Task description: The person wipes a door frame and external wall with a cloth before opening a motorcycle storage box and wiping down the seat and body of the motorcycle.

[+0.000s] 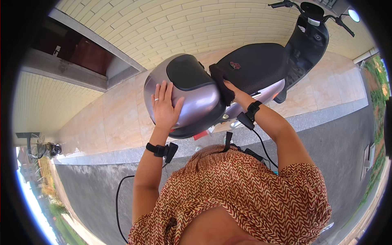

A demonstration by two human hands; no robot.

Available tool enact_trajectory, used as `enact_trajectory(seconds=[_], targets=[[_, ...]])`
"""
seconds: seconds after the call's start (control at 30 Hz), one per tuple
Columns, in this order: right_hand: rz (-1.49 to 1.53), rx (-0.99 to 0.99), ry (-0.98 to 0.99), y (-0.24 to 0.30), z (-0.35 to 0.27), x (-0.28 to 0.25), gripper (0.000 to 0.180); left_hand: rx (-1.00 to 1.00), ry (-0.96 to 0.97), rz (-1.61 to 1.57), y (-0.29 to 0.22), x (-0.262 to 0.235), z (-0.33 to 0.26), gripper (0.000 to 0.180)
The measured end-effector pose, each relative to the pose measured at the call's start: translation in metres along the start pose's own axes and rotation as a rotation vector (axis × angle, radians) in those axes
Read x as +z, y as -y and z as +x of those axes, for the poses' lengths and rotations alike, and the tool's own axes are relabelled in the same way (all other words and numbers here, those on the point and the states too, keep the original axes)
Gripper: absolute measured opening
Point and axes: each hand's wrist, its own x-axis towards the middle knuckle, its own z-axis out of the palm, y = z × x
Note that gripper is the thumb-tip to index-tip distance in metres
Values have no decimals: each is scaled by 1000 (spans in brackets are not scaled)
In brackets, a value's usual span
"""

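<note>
A silver-purple top box [204,100] with a black pad [188,72] on its lid sits at the rear of a scooter. My left hand [165,108] lies flat on the box's near left side, fingers stretched out, a ring on one of them. My right hand [233,90] is at the gap between the box and the black seat [255,65]. It holds a black cloth [220,83], which drapes along the box's right edge and hides most of the fingers. A small reddish item [234,65] rests on the seat.
The scooter's handlebars [314,20] and mirror [354,15] are at the far right. A cream brick wall [163,28] stands behind it, with a dark opening at the left. Beneath are pale tiles [94,126] and grey paving [90,183]. Cables run from both wrist straps.
</note>
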Motion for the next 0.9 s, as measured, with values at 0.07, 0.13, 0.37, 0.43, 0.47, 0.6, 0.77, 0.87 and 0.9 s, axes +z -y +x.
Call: enact_trajectory(seconds=[0.07,0.13,0.37,0.43,0.47,0.6,0.77,0.87,0.9], targets=[[115,1,211,10,12,7,48,-19,0,8,7,-4,-3,58],[239,-8,407,17,34,12,49,-43,11,19,9,-3,-7,58],[-801,-449,275,77,116,108,45,-39,45,-2,13,-20,-18,58],[-931,-354,246,80,141,97,47,-20,41,-25,9,-18,-12,58],[-881,-260,117,79,142,95,47,-18,31,-46,10,-18,-12,57],[-499,308,68,59,100,60,47,-34,40,-36,9,-20,-14,58],[-343,185,147,4,19,1,46,-8,42,-30,7,-15,-6,59],[-401,161,45,12,-41,34,43,-37,33,-17,15,-23,-18,58],[-335,189,55,16,-58,35,42,-28,23,-11,15,-26,-19,58]])
